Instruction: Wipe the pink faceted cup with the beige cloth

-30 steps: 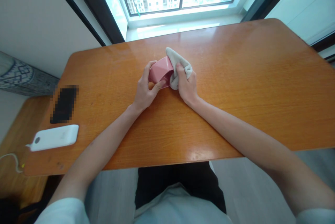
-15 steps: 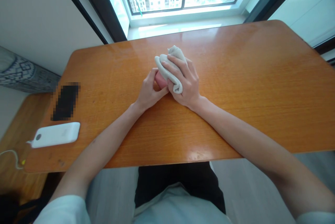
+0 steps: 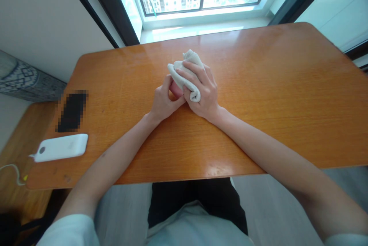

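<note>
A small pink cup (image 3: 176,89) sits between my two hands at the middle of the orange wooden table (image 3: 258,85); only a sliver of it shows. My left hand (image 3: 162,102) is closed round its left side. My right hand (image 3: 202,92) grips a folded off-white cloth (image 3: 185,73) and presses it over the top of the cup, fingers wrapped across the cloth. Most of the cup is hidden under the cloth and fingers.
A white power bank (image 3: 61,147) with a cable lies near the table's front left corner. Beside it is a dark blurred flat object (image 3: 71,111). A window sill (image 3: 198,27) runs behind the table. A lower wooden surface (image 3: 11,154) stands at the left.
One second ago the pink cup was tilted and plainly visible with the cloth at its right. My right hand has since brought the cloth over the cup, covering it; the left hand stayed on it.
</note>
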Demonstrator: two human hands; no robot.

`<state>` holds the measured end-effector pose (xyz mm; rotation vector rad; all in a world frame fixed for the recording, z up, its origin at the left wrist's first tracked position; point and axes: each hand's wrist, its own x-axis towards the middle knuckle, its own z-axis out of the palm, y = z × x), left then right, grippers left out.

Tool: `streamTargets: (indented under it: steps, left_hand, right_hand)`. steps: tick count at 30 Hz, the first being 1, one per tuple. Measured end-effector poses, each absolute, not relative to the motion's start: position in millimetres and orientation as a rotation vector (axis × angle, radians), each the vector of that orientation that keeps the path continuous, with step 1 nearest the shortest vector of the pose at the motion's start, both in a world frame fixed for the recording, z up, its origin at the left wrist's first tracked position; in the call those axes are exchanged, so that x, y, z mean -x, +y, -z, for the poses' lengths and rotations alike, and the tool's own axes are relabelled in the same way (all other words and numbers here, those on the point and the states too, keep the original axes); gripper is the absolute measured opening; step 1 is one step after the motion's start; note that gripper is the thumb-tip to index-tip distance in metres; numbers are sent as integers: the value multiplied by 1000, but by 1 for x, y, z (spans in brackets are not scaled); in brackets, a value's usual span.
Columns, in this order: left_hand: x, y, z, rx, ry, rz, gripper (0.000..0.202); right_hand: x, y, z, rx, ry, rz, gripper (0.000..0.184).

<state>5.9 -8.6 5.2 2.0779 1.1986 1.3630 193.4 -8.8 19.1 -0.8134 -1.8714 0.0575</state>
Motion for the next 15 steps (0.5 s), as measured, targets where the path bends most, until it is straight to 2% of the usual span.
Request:
streamTargets:
  steps: [8,15]
  left_hand:
    - [-7,-11,-12,-2059,1159,-1341,62]
    - [-7,-9,-11,-2028,1166,-1314,72]
  right_hand:
    - [-191,0,-19,939,-1708,-276,47]
    - [-195,20,5,1010,-1454,-474,48]
